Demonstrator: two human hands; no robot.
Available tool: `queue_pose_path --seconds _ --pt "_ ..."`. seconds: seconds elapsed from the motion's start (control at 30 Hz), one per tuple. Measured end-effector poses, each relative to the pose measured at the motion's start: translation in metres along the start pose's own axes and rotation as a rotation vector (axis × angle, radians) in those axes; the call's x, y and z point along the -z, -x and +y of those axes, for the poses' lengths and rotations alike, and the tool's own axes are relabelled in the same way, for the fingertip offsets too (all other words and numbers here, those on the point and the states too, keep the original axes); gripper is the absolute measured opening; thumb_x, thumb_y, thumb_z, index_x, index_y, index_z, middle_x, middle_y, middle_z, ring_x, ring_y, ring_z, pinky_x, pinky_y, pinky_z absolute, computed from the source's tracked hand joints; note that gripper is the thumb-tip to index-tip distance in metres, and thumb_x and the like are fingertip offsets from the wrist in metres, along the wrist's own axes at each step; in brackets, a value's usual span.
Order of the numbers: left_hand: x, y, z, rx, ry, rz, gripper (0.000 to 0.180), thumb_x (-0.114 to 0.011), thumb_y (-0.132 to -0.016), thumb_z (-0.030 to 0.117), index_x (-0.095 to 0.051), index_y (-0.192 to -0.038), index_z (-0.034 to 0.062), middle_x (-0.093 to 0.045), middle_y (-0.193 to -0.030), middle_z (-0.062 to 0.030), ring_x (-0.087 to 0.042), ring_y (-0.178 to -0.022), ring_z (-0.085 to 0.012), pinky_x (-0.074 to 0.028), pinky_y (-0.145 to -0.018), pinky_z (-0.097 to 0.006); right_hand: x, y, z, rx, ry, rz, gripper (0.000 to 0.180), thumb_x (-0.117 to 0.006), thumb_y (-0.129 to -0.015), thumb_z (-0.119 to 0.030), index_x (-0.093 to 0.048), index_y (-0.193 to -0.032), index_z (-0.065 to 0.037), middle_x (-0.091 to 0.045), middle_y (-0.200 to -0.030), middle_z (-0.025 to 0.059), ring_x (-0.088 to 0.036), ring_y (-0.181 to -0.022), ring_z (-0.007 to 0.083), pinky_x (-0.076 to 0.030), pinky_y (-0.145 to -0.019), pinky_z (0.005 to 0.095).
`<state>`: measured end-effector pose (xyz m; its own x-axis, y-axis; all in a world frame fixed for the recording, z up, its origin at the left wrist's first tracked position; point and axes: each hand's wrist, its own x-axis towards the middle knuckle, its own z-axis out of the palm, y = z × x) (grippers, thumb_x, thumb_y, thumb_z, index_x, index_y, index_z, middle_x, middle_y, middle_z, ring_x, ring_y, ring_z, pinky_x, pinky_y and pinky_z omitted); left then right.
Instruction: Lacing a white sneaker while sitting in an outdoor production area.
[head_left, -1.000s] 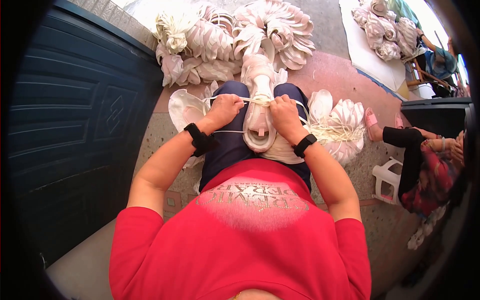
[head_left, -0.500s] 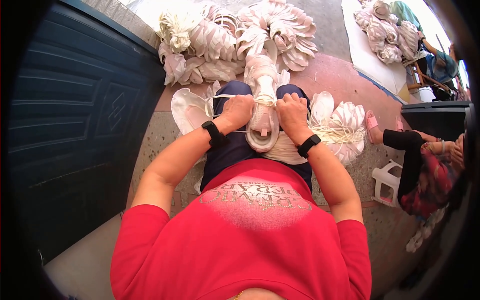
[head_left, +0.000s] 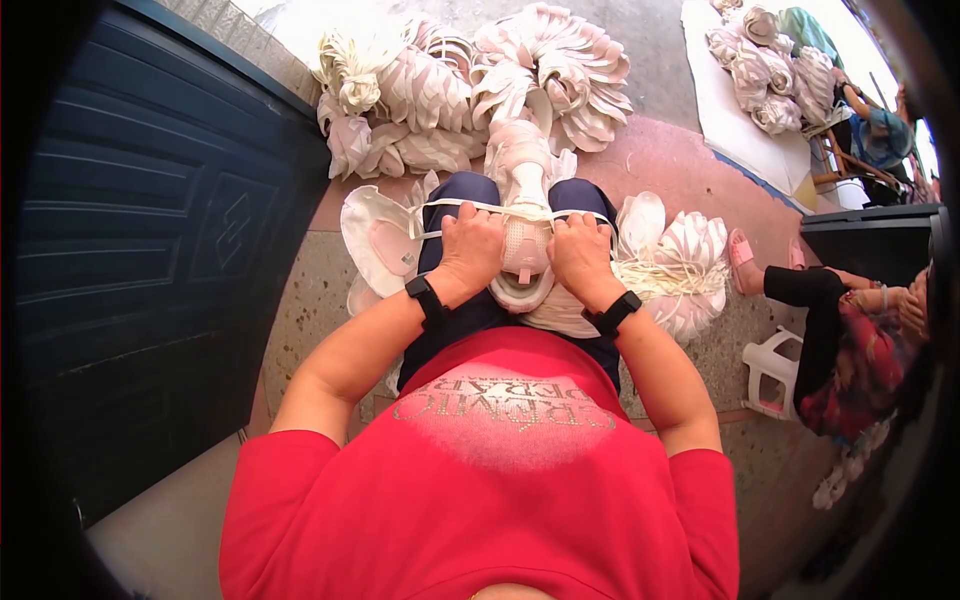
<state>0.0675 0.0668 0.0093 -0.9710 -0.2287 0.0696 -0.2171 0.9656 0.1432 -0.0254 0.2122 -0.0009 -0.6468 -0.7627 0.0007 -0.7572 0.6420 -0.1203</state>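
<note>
A white and pale pink shoe upper (head_left: 527, 175) rests between my knees, its heel opening toward me and its toe pointing away. White shoelace (head_left: 455, 203) runs across it and loops out over my left knee. At the shoe's left side, my left hand (head_left: 473, 250) is closed on the lace. Opposite it, my right hand (head_left: 582, 255) is closed on the lace at the right side. Both sets of fingertips are partly hidden from above. A loose upper (head_left: 375, 235) lies beside my left knee.
Bundled uppers (head_left: 430, 95) are heaped beyond my knees. Another tied bundle (head_left: 690, 255) lies to the right of my right knee. A dark blue door (head_left: 170, 240) stands close on my left. On the right, a person sits by a white plastic stool (head_left: 772, 372).
Both hands have come slightly apart and a little toward me. The lace now stretches flatter across the shoe, where before it met in a knot-like crossing.
</note>
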Motion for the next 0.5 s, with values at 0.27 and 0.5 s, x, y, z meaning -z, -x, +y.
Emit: queue_pose_path --seconds 0.27,0.5 --pt "-0.01 -0.01 -0.008 0.248 0.498 -0.038 0.015 -0.056 -0.071 0.014 -0.066 -0.082 0.0105 -0.06 -0.086 -0.0093 -0.051 -0.091 -0.0259 -0.041 -0.074 -0.04 -0.019 0.002 0.021 -0.008 -0.512 0.047 0.022 -0.051 -0.076 -0.013 -0.062 -0.092 -0.002 -0.057 -0.085 0.0158 -0.052 -0.087 0.0314 -0.041 -0.075 0.0409" --pt "0.005 -0.041 0.018 -0.202 0.158 -0.09 0.01 -0.062 -0.068 0.014 -0.063 -0.076 0.008 -0.06 -0.085 -0.006 -0.052 -0.086 -0.0246 -0.041 -0.072 -0.037 -0.026 0.003 0.017 -0.049 -0.689 0.144 0.021 -0.052 -0.074 -0.009 -0.062 -0.09 0.0 -0.06 -0.08 0.0174 -0.055 -0.079 0.0329 -0.044 -0.072 0.0405"
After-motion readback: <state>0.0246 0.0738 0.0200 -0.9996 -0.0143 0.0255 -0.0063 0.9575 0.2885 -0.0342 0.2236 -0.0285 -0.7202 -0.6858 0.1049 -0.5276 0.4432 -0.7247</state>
